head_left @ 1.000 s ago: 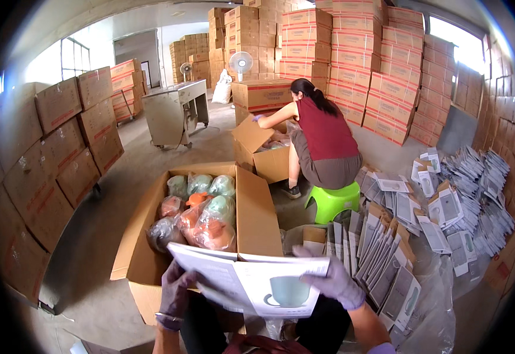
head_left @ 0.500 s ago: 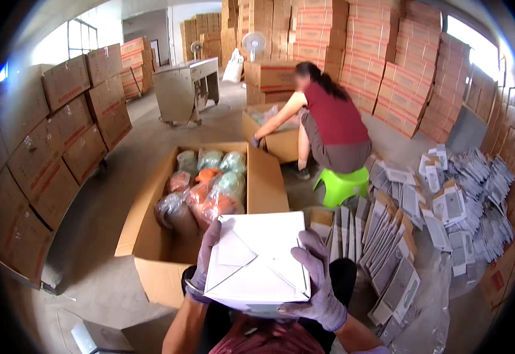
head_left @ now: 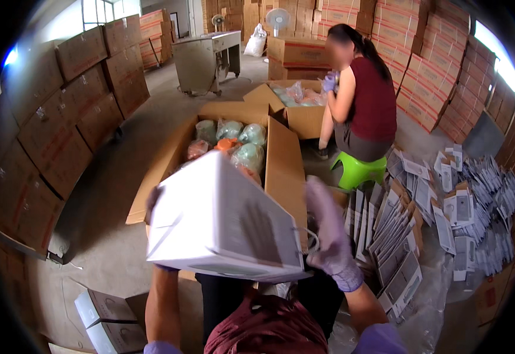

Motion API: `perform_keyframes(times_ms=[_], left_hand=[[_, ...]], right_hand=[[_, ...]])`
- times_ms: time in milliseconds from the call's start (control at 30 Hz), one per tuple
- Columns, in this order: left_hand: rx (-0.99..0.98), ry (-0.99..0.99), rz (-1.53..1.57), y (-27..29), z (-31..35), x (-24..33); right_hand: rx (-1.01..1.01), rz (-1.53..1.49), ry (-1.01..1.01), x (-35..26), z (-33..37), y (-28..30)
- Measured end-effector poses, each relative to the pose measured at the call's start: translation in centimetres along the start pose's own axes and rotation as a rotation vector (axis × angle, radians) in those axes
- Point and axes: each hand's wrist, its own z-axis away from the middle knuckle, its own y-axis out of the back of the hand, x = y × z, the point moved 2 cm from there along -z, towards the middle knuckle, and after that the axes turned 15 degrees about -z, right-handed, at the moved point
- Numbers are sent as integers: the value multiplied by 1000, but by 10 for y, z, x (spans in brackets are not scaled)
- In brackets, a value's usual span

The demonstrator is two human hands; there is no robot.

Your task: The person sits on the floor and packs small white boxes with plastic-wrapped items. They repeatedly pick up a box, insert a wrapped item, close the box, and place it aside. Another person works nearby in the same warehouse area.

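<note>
A white cardboard box point(head_left: 228, 221), tilted and smeared by motion, is in front of me above my lap. My left hand point(head_left: 153, 206), in a grey-purple glove, grips its left side; most of those fingers are hidden behind the box. Just off the right side is my right hand point(head_left: 333, 236), gloved too, open with its fingers stretched upward. A thin pale loop point(head_left: 310, 239) sticks out from the box's right edge near my right thumb. Beyond the box stands a large open carton point(head_left: 285, 171) holding several plastic-wrapped green and orange items point(head_left: 248, 156).
A co-worker point(head_left: 366, 94) sits on a green stool point(head_left: 359, 170) beside another open carton point(head_left: 304, 121). Many flattened boxes point(head_left: 387, 236) lie at the right. Stacked cartons point(head_left: 54, 135) line the left, near a metal table point(head_left: 207, 59). Unfolded box pieces point(head_left: 113, 321) lie lower left.
The white box has turned and tipped, showing its side, and moved left. My right hand has come off it. The co-worker has sat up and raised their hands from the other carton.
</note>
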Motion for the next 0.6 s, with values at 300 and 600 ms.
perform_keyframes(times_ms=[300, 600], left_hand=[[215, 134, 267, 72, 9, -21], [235, 223, 714, 103, 46, 0]], right_hand=[[451, 28, -78, 67, 46, -21], [193, 276, -22, 51, -28, 17]])
